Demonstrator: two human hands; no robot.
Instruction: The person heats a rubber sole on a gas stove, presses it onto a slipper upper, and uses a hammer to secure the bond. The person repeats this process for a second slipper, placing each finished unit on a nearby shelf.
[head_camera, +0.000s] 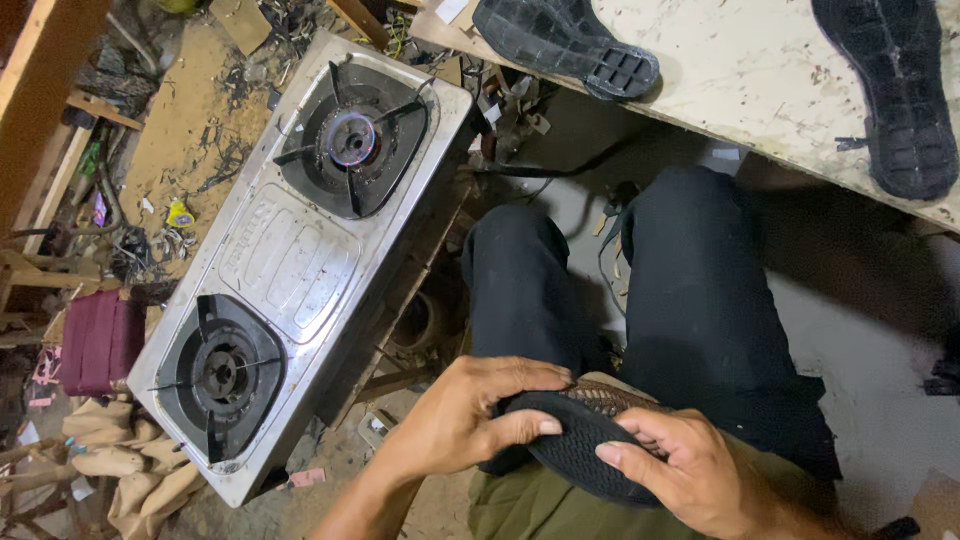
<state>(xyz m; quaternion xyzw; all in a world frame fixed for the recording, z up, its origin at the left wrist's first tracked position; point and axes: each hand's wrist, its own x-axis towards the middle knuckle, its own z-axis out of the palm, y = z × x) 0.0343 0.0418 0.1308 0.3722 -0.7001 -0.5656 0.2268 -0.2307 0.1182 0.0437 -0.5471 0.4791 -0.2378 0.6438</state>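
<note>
Over the lap, both hands grip a black sole (578, 448) (sole up), lying left-right.

Two black shoe soles (566, 42) (893, 92) are lying on the stained pale worktable (760, 80), both overhanging its near edge.

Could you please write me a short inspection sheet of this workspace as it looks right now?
Surface: pale, stained worktop, upper right.
Job's things: black rubber shoe sole with woven brown upper, held on the lap.
Clutter: two loose black soles on the worktop; scraps on the floor.
Grippers: left hand and right hand both grip the sole.
Cables: nothing seen.
Surroundings: steel two-burner gas stove, far burner lit.
</note>
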